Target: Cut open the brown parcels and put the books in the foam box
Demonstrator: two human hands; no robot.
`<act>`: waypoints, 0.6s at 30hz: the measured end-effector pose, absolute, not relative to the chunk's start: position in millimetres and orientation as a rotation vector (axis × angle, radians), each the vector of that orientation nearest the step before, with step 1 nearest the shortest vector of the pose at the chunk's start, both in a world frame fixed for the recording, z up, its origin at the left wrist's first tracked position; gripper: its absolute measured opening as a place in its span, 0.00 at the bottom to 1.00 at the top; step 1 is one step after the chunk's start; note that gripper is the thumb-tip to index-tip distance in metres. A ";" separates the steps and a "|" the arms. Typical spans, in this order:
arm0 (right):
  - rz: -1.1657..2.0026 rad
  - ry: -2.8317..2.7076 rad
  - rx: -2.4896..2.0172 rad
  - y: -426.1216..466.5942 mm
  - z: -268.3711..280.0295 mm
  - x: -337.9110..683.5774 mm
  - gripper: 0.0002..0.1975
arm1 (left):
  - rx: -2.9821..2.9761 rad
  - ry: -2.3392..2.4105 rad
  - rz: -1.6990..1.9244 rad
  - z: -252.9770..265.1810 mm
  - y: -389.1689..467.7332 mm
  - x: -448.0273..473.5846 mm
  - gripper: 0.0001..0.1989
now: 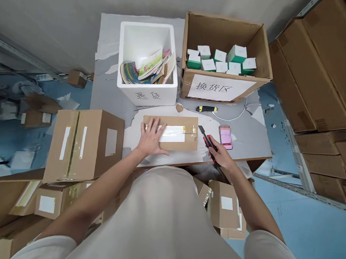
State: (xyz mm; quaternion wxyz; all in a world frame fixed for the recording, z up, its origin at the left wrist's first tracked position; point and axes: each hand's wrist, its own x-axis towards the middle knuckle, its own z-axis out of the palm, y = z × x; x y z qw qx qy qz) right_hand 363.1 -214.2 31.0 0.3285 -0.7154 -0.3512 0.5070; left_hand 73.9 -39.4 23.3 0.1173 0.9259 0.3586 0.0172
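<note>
A taped cardboard box (172, 145) lies in front of me on the table, with a white label and clear tape across its top. Spread flat over its left end is my left hand (151, 139), fingers apart. My right hand (220, 152) is wrapped round a red and black box cutter (209, 142), whose dark blade points up and left toward the box's right end, apart from it. A phone (226, 137) with a pink screen lies just beyond my right hand. Behind the box rests a yellow and black utility knife (206, 109).
At the back stand a white foam bin (147, 95) holding books and an open carton (187, 82) holding several green-white boxes. A large carton (85, 148) stands left of the table (105, 91). More cartons (227, 205) lie below, and a white cable (234, 118) crosses the tabletop.
</note>
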 end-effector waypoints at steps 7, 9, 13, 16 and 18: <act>1.302 -0.722 -1.789 -215.1 21.2 358.6 0.37 | 2.687 1.104 -0.100 16.0 -35.5 75.4 0.67; 1.328 -0.681 -1.768 -213.6 20.1 357.2 0.38 | 2.693 1.108 -0.103 15.7 -36.1 75.0 0.67; 1.396 -0.647 -1.726 -211.2 16.9 353.5 0.38 | 2.707 1.119 -0.115 16.3 -35.7 76.6 0.67; 1.402 -0.676 -1.700 -213.9 14.1 353.8 0.37 | 2.705 1.124 -0.110 16.4 -35.6 77.7 0.66; 1.394 -0.729 -1.700 -216.6 13.4 356.0 0.36 | 2.700 1.134 -0.105 16.3 -36.0 78.1 0.65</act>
